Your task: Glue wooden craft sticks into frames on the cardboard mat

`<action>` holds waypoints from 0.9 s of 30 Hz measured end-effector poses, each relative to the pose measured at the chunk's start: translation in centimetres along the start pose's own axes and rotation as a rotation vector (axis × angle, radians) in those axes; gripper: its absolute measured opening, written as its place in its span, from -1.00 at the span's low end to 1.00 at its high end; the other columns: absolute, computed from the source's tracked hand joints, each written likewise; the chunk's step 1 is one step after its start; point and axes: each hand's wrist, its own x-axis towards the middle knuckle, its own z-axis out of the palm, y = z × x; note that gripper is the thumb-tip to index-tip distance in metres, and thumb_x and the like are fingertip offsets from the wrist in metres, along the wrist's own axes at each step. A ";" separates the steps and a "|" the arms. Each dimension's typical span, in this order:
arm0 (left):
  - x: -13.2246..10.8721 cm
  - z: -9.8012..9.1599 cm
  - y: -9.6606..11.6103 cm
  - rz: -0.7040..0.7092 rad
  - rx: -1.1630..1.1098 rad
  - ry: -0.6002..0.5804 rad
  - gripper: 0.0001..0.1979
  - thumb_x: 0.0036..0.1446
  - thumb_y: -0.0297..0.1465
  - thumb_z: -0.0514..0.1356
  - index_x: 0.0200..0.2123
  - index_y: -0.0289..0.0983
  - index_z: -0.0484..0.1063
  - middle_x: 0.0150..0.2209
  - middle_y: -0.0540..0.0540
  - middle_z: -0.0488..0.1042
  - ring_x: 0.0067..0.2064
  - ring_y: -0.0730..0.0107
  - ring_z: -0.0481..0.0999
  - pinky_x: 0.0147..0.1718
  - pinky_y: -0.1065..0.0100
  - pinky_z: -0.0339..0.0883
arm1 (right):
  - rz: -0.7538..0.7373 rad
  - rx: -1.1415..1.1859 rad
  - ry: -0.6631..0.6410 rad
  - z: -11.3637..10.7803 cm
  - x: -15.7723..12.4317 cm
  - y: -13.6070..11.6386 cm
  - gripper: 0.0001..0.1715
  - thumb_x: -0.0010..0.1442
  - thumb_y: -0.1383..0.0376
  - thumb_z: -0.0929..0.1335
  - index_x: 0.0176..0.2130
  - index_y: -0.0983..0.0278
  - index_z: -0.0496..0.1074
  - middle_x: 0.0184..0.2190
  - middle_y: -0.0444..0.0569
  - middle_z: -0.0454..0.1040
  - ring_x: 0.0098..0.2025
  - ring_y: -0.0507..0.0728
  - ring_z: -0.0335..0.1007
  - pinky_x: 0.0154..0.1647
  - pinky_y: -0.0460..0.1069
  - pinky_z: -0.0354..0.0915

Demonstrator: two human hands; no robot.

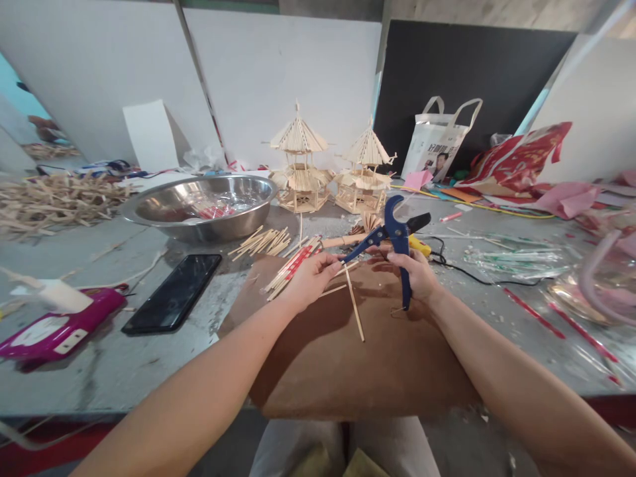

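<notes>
My right hand [416, 273] is closed round the handles of blue cutting pliers [396, 233], whose curved jaw points up. My left hand [313, 278] pinches thin wooden sticks [354, 303] and holds them up toward the pliers' jaw; one stick hangs down over the brown board [348, 371]. Both hands hover above that board at the table's near middle. A loose bundle of sticks with red wrappers [291, 266] lies just left of my left hand.
Two small stick-built pavilion models [301, 169] stand at the back middle. A steel bowl [199, 205] and a black phone [173, 293] lie to the left, a pink package [54, 328] at the far left. Bags, plastic wrappers and red straws clutter the right side.
</notes>
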 end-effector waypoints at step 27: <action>-0.5 0.8 -0.5 -0.010 -0.046 -0.153 -0.73 -0.13 -0.18 0.14 -0.55 -0.29 0.29 -0.38 -0.03 0.42 -0.29 0.38 0.36 -0.26 0.34 0.21 | 0.030 0.100 -0.126 1.6 -0.8 -1.1 -0.55 -0.21 0.29 0.19 -0.24 0.21 0.35 -0.33 -0.04 0.44 -0.18 0.17 0.32 -0.22 0.13 0.25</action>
